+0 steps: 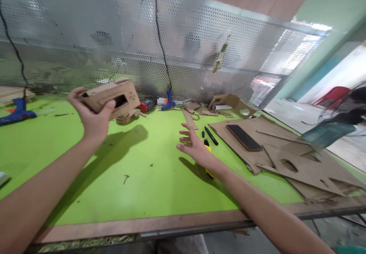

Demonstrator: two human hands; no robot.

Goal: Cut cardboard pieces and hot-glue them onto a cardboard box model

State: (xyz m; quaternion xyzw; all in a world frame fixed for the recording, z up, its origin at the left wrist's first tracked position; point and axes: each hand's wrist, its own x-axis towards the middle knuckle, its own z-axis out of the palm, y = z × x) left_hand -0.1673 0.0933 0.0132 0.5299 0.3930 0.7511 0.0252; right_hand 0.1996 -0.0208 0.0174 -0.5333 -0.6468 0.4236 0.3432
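Note:
My left hand [95,119] grips a small cardboard box [132,94] by its left end, holding it tilted above the green table. The box has a dark rectangular slot in its front and small holes at its right side. My right hand [193,143] hovers over the table with its fingers spread and nothing in them. Partly hidden under that hand and wrist lies a yellow and black tool [209,173], whose kind I cannot make out. Just beyond it are a black marker [211,135] and a small black cap [203,134].
Cardboard sheets [305,162] cover the right side, with a phone [244,137] on them. Blue glue guns [168,101] stand at the back and far left, their cords hanging along a perforated metal screen [183,67]. Cardboard scraps [190,117] and a curved cardboard piece [230,102] lie behind.

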